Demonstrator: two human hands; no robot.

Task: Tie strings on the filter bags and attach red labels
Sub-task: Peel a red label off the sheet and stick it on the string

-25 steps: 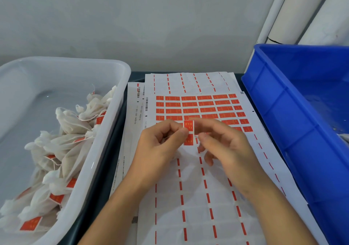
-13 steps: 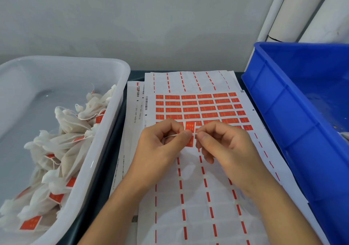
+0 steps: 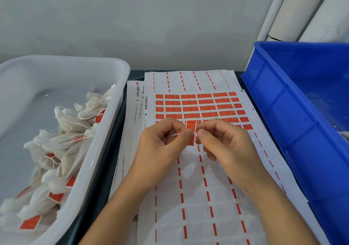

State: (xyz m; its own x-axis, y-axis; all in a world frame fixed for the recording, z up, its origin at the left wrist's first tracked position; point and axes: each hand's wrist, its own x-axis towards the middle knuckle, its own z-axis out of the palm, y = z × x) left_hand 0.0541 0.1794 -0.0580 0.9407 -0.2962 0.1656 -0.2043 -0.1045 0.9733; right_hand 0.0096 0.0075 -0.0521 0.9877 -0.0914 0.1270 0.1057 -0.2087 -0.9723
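My left hand (image 3: 162, 144) and my right hand (image 3: 224, 144) meet over the label sheet (image 3: 198, 110). Between their fingertips stands a small red label (image 3: 191, 129), pinched by both hands. A thin white string (image 3: 172, 136) runs from the label across my left palm. What the string leads to is hidden under my hands. The sheet's far rows still carry red labels; the near rows are bare backing with red dashes.
A white tub (image 3: 105, 146) at the left holds several tied filter bags (image 3: 62, 150) with red labels. A blue crate (image 3: 294, 123) stands at the right. More used backing sheets (image 3: 188, 80) lie behind, against a grey wall.
The hands have stayed together over the sheet. The string now shows taut across my left palm, where one second ago it was hidden between the fingers.
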